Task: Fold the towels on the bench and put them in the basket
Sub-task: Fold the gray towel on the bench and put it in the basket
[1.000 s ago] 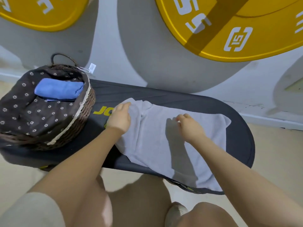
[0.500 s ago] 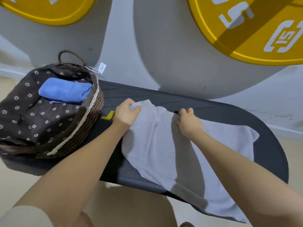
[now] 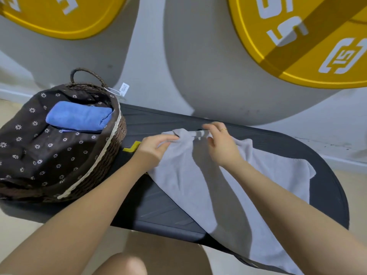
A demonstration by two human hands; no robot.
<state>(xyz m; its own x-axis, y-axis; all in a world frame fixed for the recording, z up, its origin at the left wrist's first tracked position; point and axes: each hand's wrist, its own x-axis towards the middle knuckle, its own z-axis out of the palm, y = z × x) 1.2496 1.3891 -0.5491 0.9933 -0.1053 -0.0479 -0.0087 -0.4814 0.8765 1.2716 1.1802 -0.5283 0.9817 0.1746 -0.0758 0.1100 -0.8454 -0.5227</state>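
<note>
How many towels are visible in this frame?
2. A folded blue towel lies in the basket; a grey towel is spread on the bench. The blue one may hide others.

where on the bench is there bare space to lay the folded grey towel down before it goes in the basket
Bare bench shows between the basket and the grey towel, and along the far edge behind both hands. The right end beyond the towel is a narrow bare strip. The middle is crowded: the left hand and right hand pinch the towel's top edge there. In the basket, a folded blue towel lies toward the back.
</note>
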